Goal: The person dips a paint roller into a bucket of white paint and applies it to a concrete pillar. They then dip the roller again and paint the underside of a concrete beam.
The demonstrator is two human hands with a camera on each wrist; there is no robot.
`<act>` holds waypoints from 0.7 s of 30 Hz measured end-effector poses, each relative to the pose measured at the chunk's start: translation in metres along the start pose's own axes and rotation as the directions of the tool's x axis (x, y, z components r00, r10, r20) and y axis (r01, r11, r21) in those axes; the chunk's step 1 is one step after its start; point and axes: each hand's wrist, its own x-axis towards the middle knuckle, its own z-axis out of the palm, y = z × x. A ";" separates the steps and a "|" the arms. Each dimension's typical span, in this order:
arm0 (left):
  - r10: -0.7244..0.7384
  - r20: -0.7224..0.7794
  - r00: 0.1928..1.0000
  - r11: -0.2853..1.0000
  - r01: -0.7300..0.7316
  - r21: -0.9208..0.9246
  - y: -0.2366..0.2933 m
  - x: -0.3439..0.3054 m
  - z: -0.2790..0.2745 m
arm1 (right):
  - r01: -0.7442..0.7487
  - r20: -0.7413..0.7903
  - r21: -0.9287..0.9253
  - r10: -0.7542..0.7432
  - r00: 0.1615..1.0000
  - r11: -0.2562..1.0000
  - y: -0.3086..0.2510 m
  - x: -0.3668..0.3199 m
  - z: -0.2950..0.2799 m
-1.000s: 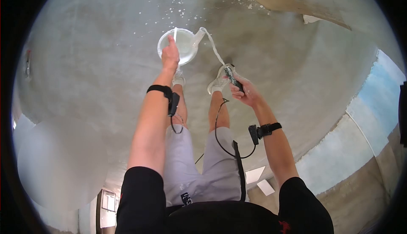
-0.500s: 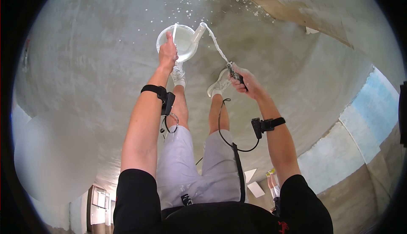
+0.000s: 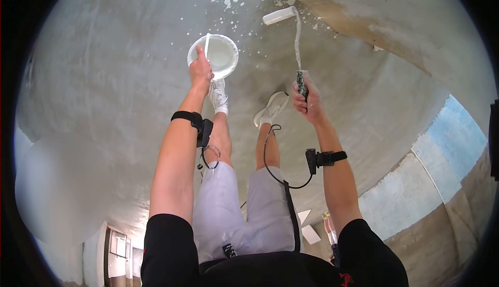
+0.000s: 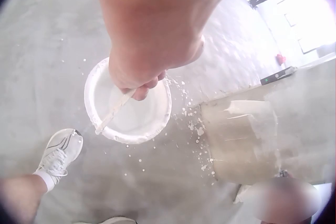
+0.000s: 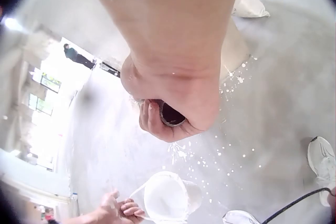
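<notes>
My left hand (image 3: 200,74) grips the handle of a white bucket (image 3: 232,63) that holds pale liquid. In the left wrist view the fingers curl round the white bucket handle (image 4: 113,115). To the right, my right hand (image 3: 310,100) grips the dark, paint-smeared handle of a paint roller (image 3: 280,15). The roller's white sleeve stands beyond the bucket and apart from it, at the end of a white-coated bent rod (image 3: 298,40). In the right wrist view the right hand (image 5: 170,98) hides most of the roller, and the hollow handle end shows between palm and fingers.
White splashes (image 3: 228,1) dot the grey floor beyond the bucket. Two white shoes (image 3: 271,108) stand below the hands. A brown patch (image 3: 338,16) lies at the upper right, a pale blue and white band (image 3: 452,141) at the right. Another person (image 5: 79,56) appears in the distance.
The roller has come out of the bucket's rim and swung up and away, its sleeve now pointing left. My right hand has moved slightly right and turned. The bucket has shifted a little left.
</notes>
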 end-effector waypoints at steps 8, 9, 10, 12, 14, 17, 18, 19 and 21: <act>0.007 -0.030 1.000 1.000 -0.006 0.025 0.006 0.003 -0.016 | 0.177 -0.036 0.140 -0.173 0.984 0.974 -0.028 -0.004 -0.002; 0.000 -0.040 0.999 0.999 0.002 0.032 0.008 0.006 -0.016 | 0.177 -0.036 0.138 -0.174 0.984 0.974 -0.032 -0.003 -0.003; 0.001 -0.038 0.999 1.000 0.000 0.029 0.007 0.008 -0.017 | 0.189 -0.049 0.139 -0.184 0.982 0.972 -0.034 -0.003 -0.003; 0.006 -0.061 0.998 0.999 -0.004 0.033 0.006 0.010 -0.020 | 0.202 -0.061 0.138 -0.195 0.979 0.970 -0.037 -0.003 -0.006; 0.009 -0.060 0.998 0.999 -0.007 0.035 0.006 0.010 -0.022 | 0.191 -0.042 0.209 -0.186 0.982 0.959 -0.040 -0.003 -0.009; 0.002 -0.068 0.998 0.999 0.002 0.049 0.006 0.009 -0.026 | 0.312 -0.138 0.108 -0.297 0.945 0.944 -0.039 -0.002 -0.011; -0.013 -0.079 0.997 0.998 0.018 0.062 0.007 0.009 -0.024 | 0.325 -0.141 0.098 -0.311 0.940 0.940 -0.041 -0.002 -0.011; -0.007 -0.064 0.998 0.999 0.011 0.052 0.008 0.009 -0.023 | 0.393 -0.229 -0.001 -0.383 0.895 0.919 -0.039 -0.001 -0.009; -0.007 -0.077 0.997 0.998 0.012 0.054 0.007 0.008 -0.024 | 0.461 -0.309 -0.116 -0.473 0.825 0.880 -0.038 0.001 -0.005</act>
